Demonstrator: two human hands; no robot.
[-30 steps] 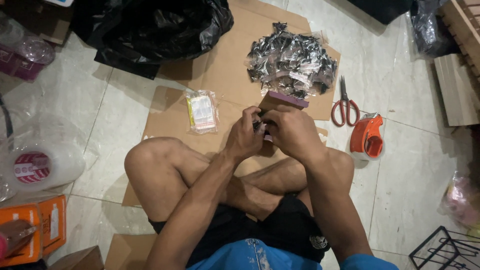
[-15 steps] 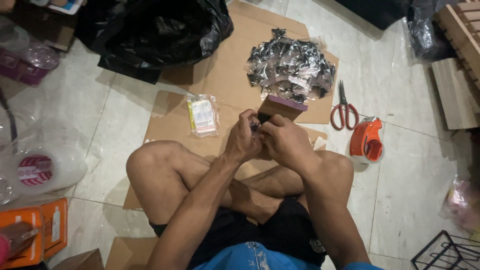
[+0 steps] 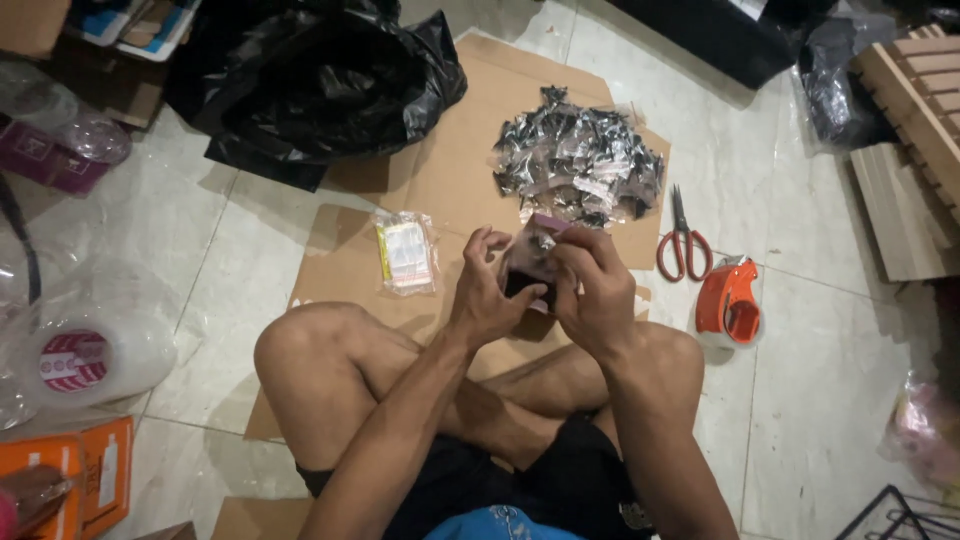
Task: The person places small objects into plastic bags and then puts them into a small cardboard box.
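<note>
I sit cross-legged on flattened cardboard (image 3: 480, 190) on a tiled floor. My left hand (image 3: 487, 290) and my right hand (image 3: 595, 290) meet above my knees and together hold a small dark packet in clear plastic (image 3: 530, 262). The left fingers are partly spread around its left side, the right fingers curl over its top and right side. Just beyond the hands lies a pile of several similar shiny dark packets (image 3: 580, 165). A clear bag with pale yellow-edged contents (image 3: 403, 252) lies on the cardboard to the left of my left hand.
Red-handled scissors (image 3: 683, 245) and an orange tape dispenser (image 3: 728, 303) lie to the right. A black plastic bag (image 3: 310, 80) sits at the far left, wooden slats (image 3: 915, 130) at the right, clear bags with a tape roll (image 3: 75, 360) and orange boxes (image 3: 70, 480) at the left.
My hands have lifted the small packet slightly and the left fingers have spread apart. The view has shifted a little; the surrounding objects have not moved.
</note>
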